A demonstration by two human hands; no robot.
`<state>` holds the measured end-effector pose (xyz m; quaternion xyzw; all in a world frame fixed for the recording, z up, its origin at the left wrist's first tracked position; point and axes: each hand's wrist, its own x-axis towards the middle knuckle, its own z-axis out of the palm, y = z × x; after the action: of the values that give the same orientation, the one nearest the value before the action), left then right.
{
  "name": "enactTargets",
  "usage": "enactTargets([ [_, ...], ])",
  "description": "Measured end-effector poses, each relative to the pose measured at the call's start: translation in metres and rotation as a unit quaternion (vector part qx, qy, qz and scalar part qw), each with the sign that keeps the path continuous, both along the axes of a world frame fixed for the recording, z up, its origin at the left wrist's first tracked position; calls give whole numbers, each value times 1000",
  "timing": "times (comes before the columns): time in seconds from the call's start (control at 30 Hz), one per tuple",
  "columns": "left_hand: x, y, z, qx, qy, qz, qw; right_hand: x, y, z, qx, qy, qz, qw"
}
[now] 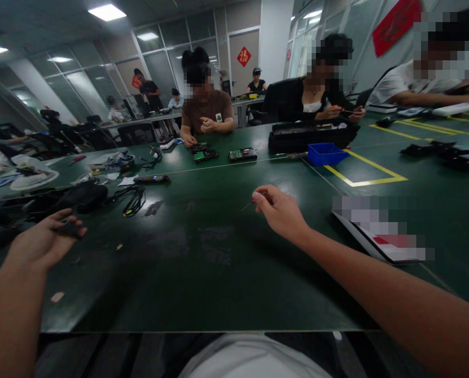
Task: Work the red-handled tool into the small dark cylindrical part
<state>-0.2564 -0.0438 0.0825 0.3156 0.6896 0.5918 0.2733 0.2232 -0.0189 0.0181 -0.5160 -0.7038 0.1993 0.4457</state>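
My left hand [38, 244] is over the left side of the green table [159, 294], with its fingers closed round a small dark part [69, 228] whose kind I cannot make out. Above the middle of the table, my right hand [281, 212] pinches a small screwdriver [247, 206]. Its thin shaft points down to the left, and a bit of red handle shows at the fingertips. The rest of the handle is hidden in the hand. Black cables [130, 202] and a dark pouch-like thing [83, 197] lie beyond my left hand.
Circuit boards [242, 154], a blue bin [326, 154] and a long black housing [297, 137] stand across the table. A white booklet or box [372, 233] lies right of my right forearm. Several people sit around, one [206, 107] opposite. A black-and-red tool [151, 179] lies left of centre.
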Motion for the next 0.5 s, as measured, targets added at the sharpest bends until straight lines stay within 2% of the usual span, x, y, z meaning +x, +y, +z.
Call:
enactTargets([
  [0.13, 76, 17, 3, 29, -80, -121, 989, 1, 0, 0, -13, -7, 2, 1000],
  [0.27, 155, 25, 0, 22, -96, -244, 965, 3, -1, 0, -8, -17, 11, 1000],
  [0.4, 224, 27, -12, 10, -11, -348, 937, 4, -1, 0, -3, -32, 37, 999],
  [0.5, 264, 27, -24, 8, 68, -405, 912, 3, 0, 0, 3, -41, 39, 998],
])
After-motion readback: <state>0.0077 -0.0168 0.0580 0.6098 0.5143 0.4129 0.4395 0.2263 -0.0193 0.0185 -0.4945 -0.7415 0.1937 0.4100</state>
